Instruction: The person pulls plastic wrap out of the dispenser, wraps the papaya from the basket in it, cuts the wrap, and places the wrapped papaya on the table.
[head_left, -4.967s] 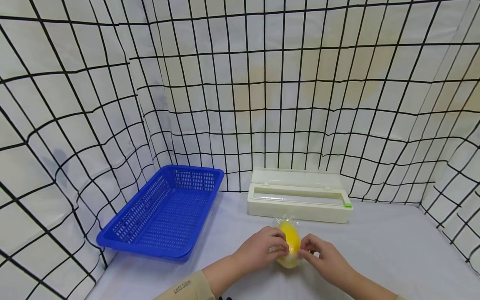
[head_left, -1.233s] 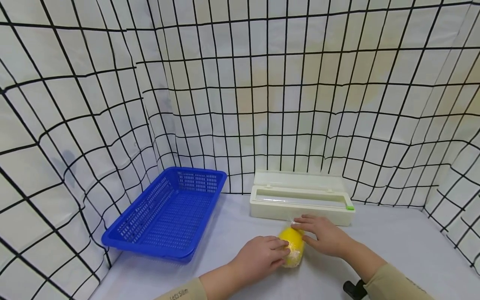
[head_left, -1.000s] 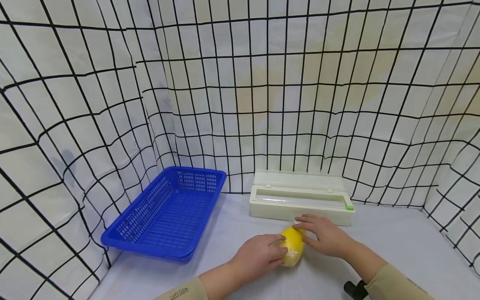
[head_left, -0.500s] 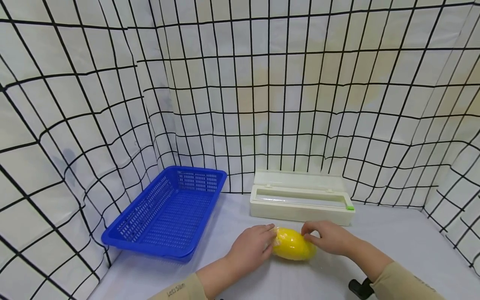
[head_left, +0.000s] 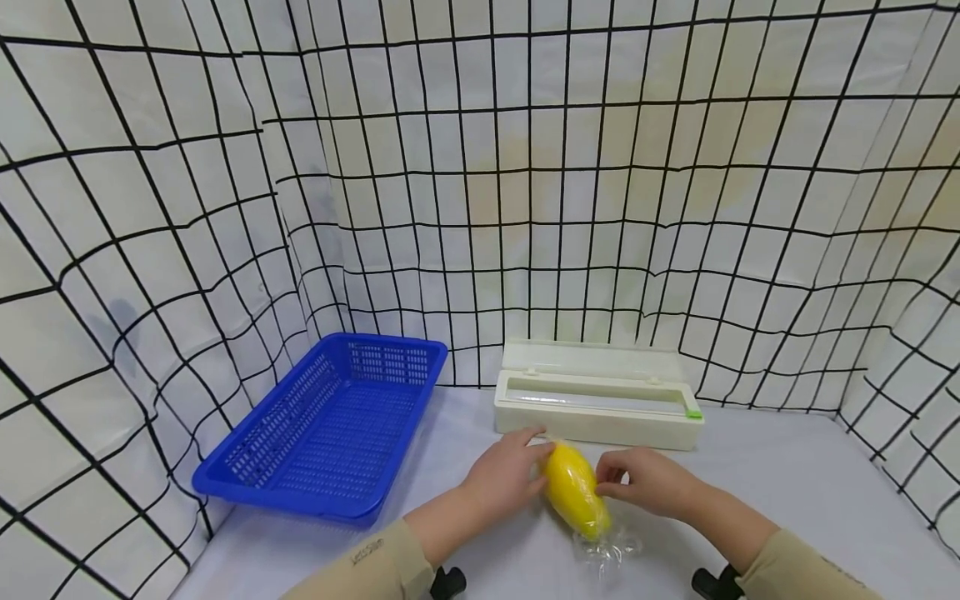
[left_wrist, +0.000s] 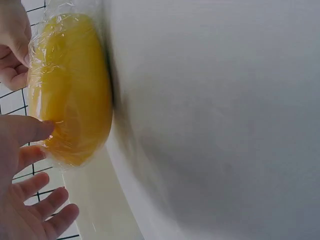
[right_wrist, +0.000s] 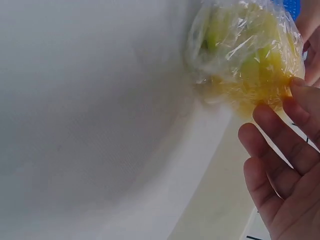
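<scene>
A smooth yellow oval fruit [head_left: 573, 487], wrapped in clear cling film [head_left: 606, 546], lies between my two hands on the white cloth. Loose film bunches out at its near end. My left hand [head_left: 504, 475] holds the far left end; in the left wrist view its thumb presses on the wrapped fruit [left_wrist: 75, 90] while the other fingers spread away. From the right side, my right hand [head_left: 648, 482] pinches the film with thumb and index finger. Crinkled film with greenish patches beneath covers the fruit's end [right_wrist: 245, 55] in the right wrist view.
Behind the hands stands a white cling film dispenser [head_left: 600, 423], lid raised, a roll inside and a green tab [head_left: 693, 413] at its right. A blue plastic basket [head_left: 315, 504] sits to the left. Grid-patterned white walls [head_left: 510, 192] enclose the back and sides.
The fruit has turned from lying sideways to pointing towards me, its loose film end now at the near side. My left hand has shifted slightly up and the right fingers have moved down along it.
</scene>
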